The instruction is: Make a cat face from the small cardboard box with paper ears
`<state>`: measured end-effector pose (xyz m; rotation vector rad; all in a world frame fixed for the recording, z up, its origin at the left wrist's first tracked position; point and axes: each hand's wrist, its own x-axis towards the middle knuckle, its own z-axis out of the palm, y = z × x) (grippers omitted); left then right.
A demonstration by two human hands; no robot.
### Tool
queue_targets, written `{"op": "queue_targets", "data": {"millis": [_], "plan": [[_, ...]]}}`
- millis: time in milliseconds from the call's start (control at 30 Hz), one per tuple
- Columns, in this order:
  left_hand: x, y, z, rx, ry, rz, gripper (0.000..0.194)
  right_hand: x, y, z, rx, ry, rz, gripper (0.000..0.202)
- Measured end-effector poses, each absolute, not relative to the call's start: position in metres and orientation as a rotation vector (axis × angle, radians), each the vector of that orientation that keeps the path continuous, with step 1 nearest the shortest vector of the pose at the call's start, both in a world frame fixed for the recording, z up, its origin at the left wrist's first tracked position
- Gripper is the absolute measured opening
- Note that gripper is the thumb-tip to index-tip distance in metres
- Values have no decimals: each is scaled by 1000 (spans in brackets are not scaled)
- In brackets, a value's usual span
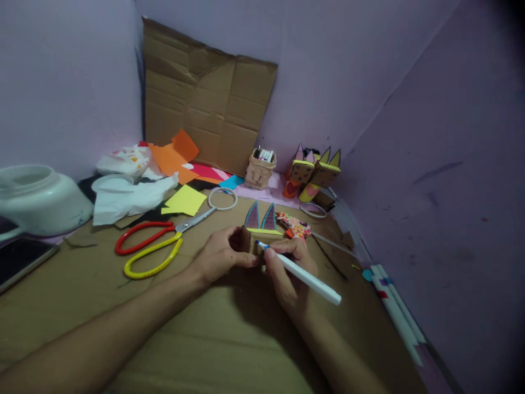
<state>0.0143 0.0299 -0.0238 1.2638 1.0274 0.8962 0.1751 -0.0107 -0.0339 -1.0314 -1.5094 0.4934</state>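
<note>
My left hand [223,250] is closed around the left side of a small cardboard box figure [266,235]. Two pointed ears, purple with teal edges, rise from its top, and a yellow strip runs below them. In my right hand [293,268] is a white marker pen [314,283], held like a pencil. Its blue tip is at the front face of the figure; whether it touches, I cannot tell. My fingers hide the lower part and right side of the figure.
Scissors [180,230] with red and yellow handles lie left of my hands. Behind are yellow paper [184,201], orange paper [174,158], a marker holder [261,167] and two eared cardboard figures [301,172]. A white pot [45,202] and phone [24,260] sit left; markers [396,312] lie right.
</note>
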Motion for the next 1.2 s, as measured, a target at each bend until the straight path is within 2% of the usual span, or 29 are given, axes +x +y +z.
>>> {"op": "queue_targets", "data": {"millis": [1000, 1200], "plan": [[15, 28, -22, 1247, 1016, 897, 38, 176, -12, -32, -1091, -1502, 494, 11], [15, 29, -21, 1235, 993, 888, 44, 177, -11, -36, -1073, -1506, 516, 7]]}}
